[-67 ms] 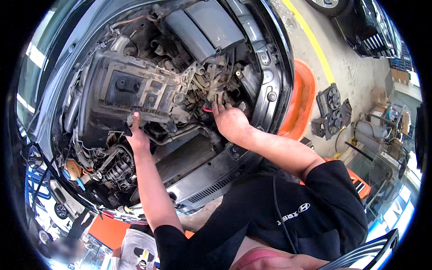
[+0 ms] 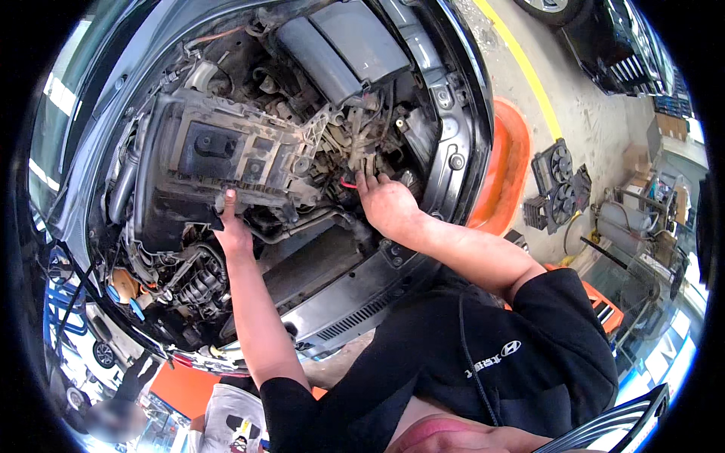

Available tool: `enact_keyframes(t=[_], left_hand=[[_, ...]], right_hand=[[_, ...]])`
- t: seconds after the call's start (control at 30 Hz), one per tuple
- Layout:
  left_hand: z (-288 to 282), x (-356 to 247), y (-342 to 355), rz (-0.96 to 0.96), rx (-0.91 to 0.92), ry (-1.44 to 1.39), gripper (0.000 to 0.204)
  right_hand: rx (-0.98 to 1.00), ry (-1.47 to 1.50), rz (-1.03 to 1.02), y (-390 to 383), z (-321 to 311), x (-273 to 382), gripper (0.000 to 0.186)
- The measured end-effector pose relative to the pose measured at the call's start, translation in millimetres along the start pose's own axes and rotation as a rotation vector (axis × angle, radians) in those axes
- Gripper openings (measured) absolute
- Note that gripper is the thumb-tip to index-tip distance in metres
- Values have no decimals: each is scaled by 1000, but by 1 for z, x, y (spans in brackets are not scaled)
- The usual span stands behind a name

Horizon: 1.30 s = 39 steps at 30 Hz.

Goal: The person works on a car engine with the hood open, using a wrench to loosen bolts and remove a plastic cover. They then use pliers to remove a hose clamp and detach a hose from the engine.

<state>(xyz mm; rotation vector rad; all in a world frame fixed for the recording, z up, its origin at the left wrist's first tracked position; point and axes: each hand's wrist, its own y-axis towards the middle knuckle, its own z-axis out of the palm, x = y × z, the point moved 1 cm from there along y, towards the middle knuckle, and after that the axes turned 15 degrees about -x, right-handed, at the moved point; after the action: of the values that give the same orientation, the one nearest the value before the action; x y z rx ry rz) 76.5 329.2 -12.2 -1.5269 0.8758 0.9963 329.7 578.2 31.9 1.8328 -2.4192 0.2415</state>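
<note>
In the open engine bay, my left hand [image 2: 233,230] grips the near edge of a large, dusty black plastic tray [image 2: 162,198]. Its thumb presses on top of the edge, and the other fingers are hidden below. The tray has a ribbed frame and a dark square recess. My right hand [image 2: 389,205] reaches down among dirty metal parts and hoses [image 2: 361,140], beside a short red piece [image 2: 347,183]. Its fingers are bent close together there; the thumb and whatever they hold are hidden.
A black box-shaped cover [image 2: 355,45] sits at the far side of the bay. The front crossmember [image 2: 355,313] runs between me and the engine. Right of the car are an orange basin [image 2: 507,166] and a twin-fan assembly [image 2: 559,181] on the floor. Another person [image 2: 234,415] is at lower left.
The tray has shifted very slightly toward me, and my left hand with it. My right hand stays in place.
</note>
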Motion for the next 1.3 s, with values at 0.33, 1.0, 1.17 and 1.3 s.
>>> enact_keyframes(t=[0.33,1.0,1.17,1.3], left_hand=[[9,-2,-22,-87,-91,81,50],[-20,43,-59,-214,-30,2,69],[-15,36,-73,-237,16,-63,75],[-31,58,-53,-49,-1,45,76]], right_hand=[[-38,8,20,-5,6,-2,62],[-36,-58,-63,-12,6,4,64],[-25,-39,-51,-11,5,8,62],[-41,46,3,-10,8,1,61]])
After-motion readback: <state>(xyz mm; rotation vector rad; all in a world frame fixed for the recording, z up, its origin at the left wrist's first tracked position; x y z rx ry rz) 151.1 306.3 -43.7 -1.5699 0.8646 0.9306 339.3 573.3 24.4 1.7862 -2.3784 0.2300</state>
